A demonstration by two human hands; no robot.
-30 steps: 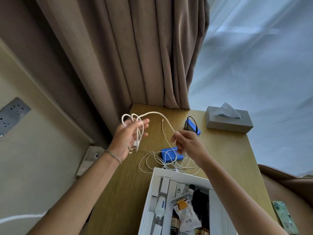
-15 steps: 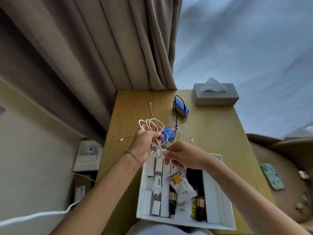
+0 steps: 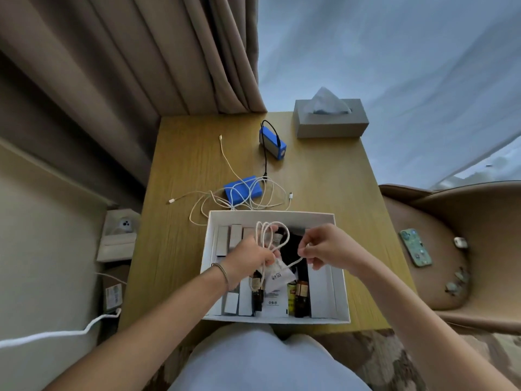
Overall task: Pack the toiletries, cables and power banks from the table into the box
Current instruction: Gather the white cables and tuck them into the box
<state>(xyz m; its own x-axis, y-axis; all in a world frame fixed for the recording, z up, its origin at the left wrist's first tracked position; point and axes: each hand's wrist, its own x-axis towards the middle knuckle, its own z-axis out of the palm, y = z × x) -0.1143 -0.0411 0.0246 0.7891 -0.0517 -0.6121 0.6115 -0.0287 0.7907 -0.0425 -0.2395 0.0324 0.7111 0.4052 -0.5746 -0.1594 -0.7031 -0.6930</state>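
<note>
A white box (image 3: 208, 244) stands at the near edge of the wooden table (image 3: 324, 176), filled with small white cartons, bottles and a sachet. Above it my left hand (image 3: 248, 256) grips a coiled white cable (image 3: 270, 232), loops sticking up. My right hand (image 3: 327, 248) pinches the loose end of that same cable. Behind the box, more white cables (image 3: 225, 201) lie tangled over a flat blue power bank (image 3: 243, 189). A second blue power bank (image 3: 273, 142) with a black cord stands farther back.
A grey tissue box (image 3: 331, 119) sits at the table's far right corner. Brown curtains hang behind on the left. To the right is a tan chair (image 3: 451, 263) with a phone (image 3: 415, 246) on its seat. A wall socket shelf is at the left.
Both hands came down and toward me with the coiled cable, from above the table's middle to over the box. The view tilted downward.
</note>
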